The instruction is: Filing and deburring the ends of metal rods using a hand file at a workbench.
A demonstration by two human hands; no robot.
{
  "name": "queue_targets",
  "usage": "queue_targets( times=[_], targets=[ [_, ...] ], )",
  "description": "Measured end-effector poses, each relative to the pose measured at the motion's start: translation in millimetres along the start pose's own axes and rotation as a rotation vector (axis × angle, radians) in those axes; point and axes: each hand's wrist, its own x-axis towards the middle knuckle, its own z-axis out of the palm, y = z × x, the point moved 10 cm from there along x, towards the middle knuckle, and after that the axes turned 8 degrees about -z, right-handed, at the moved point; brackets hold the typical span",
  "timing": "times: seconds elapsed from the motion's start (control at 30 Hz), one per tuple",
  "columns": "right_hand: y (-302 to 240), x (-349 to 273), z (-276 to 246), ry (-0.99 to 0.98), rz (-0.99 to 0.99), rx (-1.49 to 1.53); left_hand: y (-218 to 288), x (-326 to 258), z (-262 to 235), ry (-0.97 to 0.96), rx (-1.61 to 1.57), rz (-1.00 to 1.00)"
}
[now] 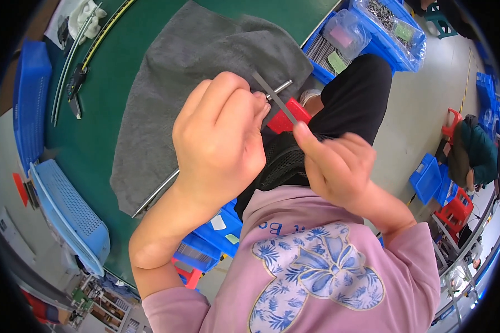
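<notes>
Left hand [219,130] and right hand [339,166] at a gray cloth [178,72].
Over the cloth, the left grips a metal rod [282,87]; right of the cloth, the right holds a flat strip [284,107] crossing the rod.

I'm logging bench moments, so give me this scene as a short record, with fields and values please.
Left hand: closed around a thin metal rod, one end jutting out
Right hand: holds a flat gray strip by one end
Contact: strip crosses rod in this view; whether they touch cannot be told
Surface: gray cloth spread on a green table
Table's left side: black caliper-like tool, light-blue basket
Upper right: blue bin with metal pieces
</notes>
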Motion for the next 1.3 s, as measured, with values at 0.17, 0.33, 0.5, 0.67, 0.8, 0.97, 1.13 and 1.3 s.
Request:
queue_targets(
  times=[0.17, 0.33, 0.5, 0.67, 0.8, 0.97, 1.13, 1.3],
  targets=[
    [-1, 33, -1, 0.067, -0.005, 0.099, 4, 1, -1, 0.014, 0.02, 0.032],
    [-6, 4, -6, -0.037, -0.001, 0.023, 2, 2, 1, -0.008, -0.002, 0.01],
    [-2, 19, 1, 0.138, -0.027, 0.093, 3, 1, 0, -0.011, 0.009, 0.013],
    [-3, 3, 0, 0.123, -0.037, 0.079, 3, 2, 4, -0.041, -0.002, 0.015],
    [-2, 8, 11, 0.22, -0.049, 0.114, 2, 1, 0, -0.015, 0.01, 0.003],
    [-1, -4, 15, 0.189, -0.072, 0.096, 6, 2, 2, -0.028, 0.033, 0.036],
    [-2, -17, 18, 0.216, -0.115, 0.083, 3, 0, 2, -0.035, 0.018, 0.016],
    [1, 1, 16, 0.379, -0.113, 0.029, 6, 1, 3, -0.04, 0.049, 0.036]
  ],
)
